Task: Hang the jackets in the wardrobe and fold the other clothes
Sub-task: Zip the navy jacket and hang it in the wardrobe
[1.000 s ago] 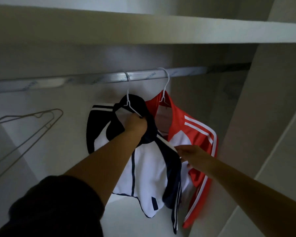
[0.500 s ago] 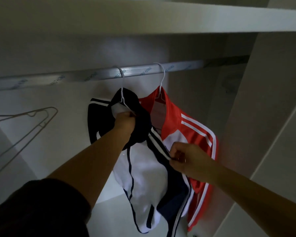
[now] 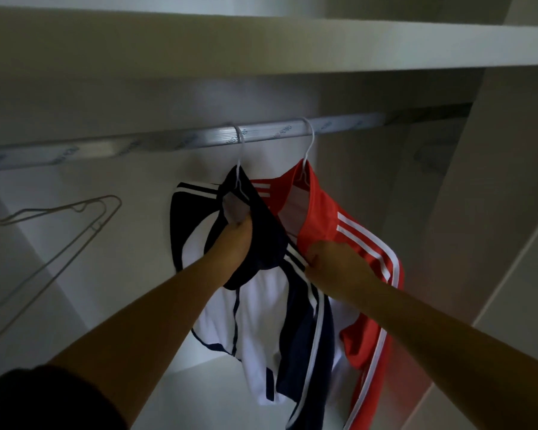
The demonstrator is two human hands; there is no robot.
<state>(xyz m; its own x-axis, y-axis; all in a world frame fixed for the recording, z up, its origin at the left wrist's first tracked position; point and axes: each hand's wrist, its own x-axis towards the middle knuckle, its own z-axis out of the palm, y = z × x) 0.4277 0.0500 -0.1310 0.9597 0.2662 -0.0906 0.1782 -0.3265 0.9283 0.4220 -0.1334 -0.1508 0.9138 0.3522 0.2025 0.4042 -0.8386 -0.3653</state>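
Two jackets hang side by side on the wardrobe rail (image 3: pixel 137 147), a little right of the middle of the view. The navy-and-white jacket (image 3: pixel 261 321) is on a white hanger hook (image 3: pixel 241 156), and the red jacket (image 3: pixel 323 212) touches it at its three o'clock side on a second hook (image 3: pixel 310 141). Both hands are clamped on the navy-and-white one and are close together but not touching. The left hand (image 3: pixel 235 240) is bunched around the dark collar just below the hook. At its four o'clock, the right hand (image 3: pixel 336 265) pinches the striped shoulder edge. The garment sits crooked, with one sleeve pushed out toward nine o'clock and the front panels drooping in loose folds toward six o'clock, so it looks not yet squared on its hanger. The cloth looks thin, smooth and light, probably a slippery sports knit that will slide off a narrow wire shoulder if tugged unevenly. It has no stiffness, so a pull at the hem would only stretch it. The better holds seem to be the collar and the shoulder seams, drawing each seam out over the hanger's arm while the collar is held steady. A jerk could also lift the hook off the rail. An empty wire hanger (image 3: pixel 100 225) lies against the wall at nine o'clock, well apart, under a pale shelf (image 3: pixel 292 41) at twelve.
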